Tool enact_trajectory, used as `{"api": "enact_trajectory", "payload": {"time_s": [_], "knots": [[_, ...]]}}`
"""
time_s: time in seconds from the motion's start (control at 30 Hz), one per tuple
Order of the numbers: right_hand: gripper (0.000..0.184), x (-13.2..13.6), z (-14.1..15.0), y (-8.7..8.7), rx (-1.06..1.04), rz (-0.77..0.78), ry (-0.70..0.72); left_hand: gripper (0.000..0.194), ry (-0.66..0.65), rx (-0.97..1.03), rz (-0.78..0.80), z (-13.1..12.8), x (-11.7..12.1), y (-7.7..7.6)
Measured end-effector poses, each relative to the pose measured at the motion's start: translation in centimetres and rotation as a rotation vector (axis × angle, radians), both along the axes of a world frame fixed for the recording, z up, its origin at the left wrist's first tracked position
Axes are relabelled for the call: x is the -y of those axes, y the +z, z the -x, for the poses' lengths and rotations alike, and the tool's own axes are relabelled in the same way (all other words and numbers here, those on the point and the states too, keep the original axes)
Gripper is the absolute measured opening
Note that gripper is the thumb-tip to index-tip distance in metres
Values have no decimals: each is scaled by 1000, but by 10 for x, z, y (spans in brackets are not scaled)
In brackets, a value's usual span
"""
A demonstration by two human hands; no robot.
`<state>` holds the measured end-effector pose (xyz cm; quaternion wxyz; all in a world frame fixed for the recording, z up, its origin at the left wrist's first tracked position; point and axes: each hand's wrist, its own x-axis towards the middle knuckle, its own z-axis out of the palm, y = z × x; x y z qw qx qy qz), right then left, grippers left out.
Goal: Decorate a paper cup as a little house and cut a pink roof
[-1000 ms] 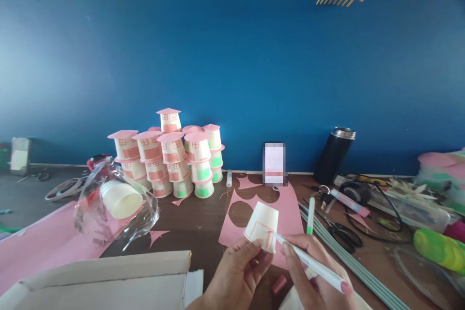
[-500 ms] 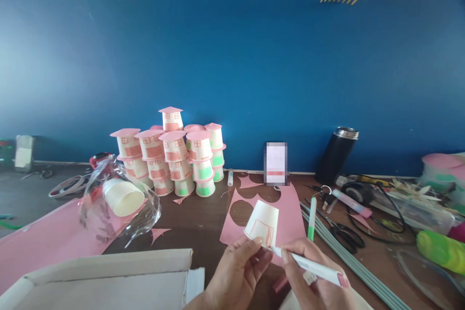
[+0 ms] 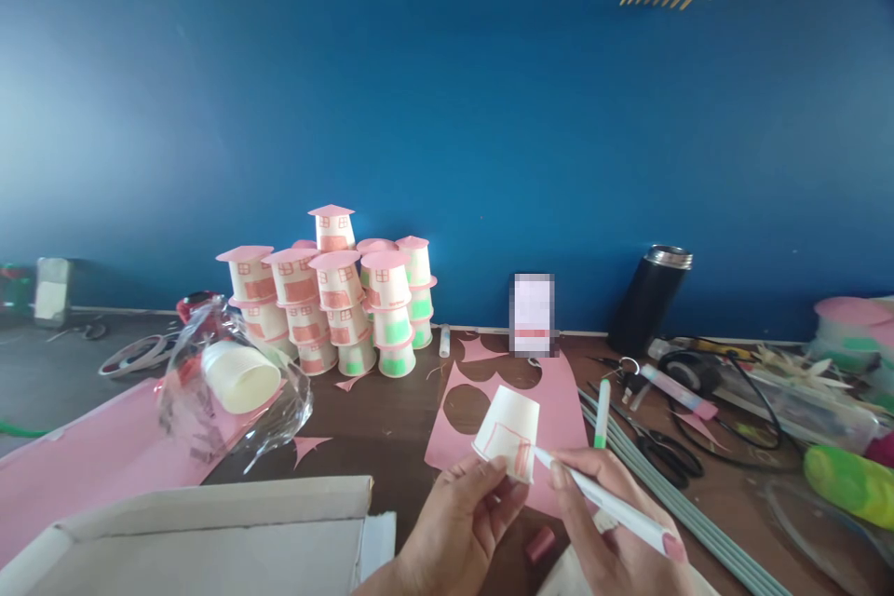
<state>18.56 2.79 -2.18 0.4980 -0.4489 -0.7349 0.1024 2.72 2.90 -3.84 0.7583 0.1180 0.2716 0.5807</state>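
My left hand (image 3: 461, 521) pinches the rim of an upside-down white paper cup (image 3: 509, 428) that has a pink door outline drawn on its side. My right hand (image 3: 607, 531) grips a white marker with a pink end (image 3: 607, 507); its tip touches the cup's lower right side, at the door drawing. Both hands hover low over a pink paper sheet with round cut-outs (image 3: 551, 400) on the dark wooden table.
A pile of decorated cup houses with pink roofs (image 3: 335, 298) stands against the blue wall. A plastic sleeve of plain cups (image 3: 234, 382), a cardboard box (image 3: 202, 531), a green marker (image 3: 599, 410), scissors (image 3: 663, 452), a black flask (image 3: 646, 298) and cables lie around.
The marker tip has shifted slightly up along the door's right side on the cup. The left hand still holds the cup in the same place. The view has drifted a little.
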Motion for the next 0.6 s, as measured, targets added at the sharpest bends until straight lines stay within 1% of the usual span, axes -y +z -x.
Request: {"api": "enact_trajectory", "payload": {"time_s": [0.17, 0.3, 0.4, 0.6], "knots": [[11, 0, 1, 1, -13, 10, 12, 8, 3, -7, 7, 0, 0, 2], [10, 3, 1, 1, -40, 129, 71, 5, 3, -13, 14, -1, 1, 2], [15, 4, 1, 1, -33, 214, 85, 4, 12, -6, 24, -1, 0, -1], [21, 6, 2, 2, 36, 221, 105, 9, 54, 29, 55, -1, 0, -4]]}}
